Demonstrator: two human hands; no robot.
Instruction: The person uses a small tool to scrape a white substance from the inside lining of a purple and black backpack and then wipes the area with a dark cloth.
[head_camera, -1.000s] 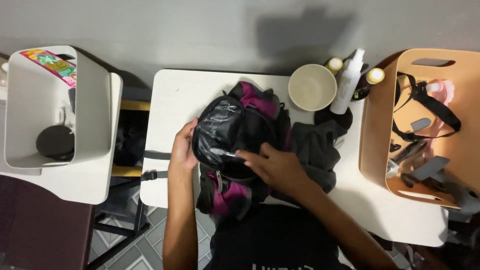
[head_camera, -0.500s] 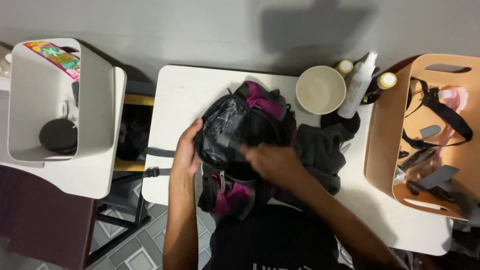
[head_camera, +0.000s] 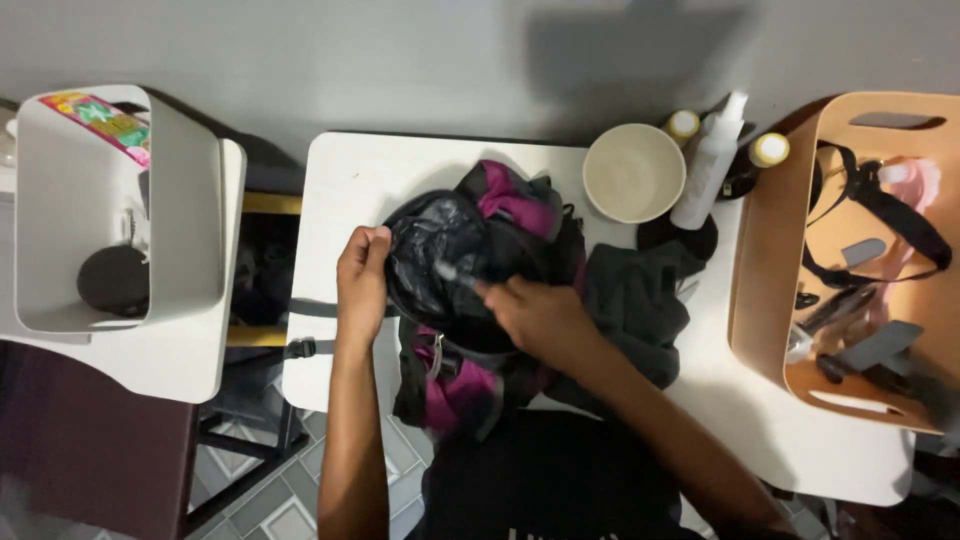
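The right hand (head_camera: 535, 315) has slid a little lower on the black and pink fabric backpack (head_camera: 480, 290) on the white tabletop (head_camera: 350, 180). The left hand (head_camera: 362, 280) pinches its edge; both hands are curled. A cream bowl (head_camera: 633, 172) sits near.

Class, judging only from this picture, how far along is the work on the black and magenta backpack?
Done: the backpack lies on the white table. In hand: the left hand grips its edge while the right hand presses on top. Left: the grey cloth lies beside it, and the cream bowl stands untouched.
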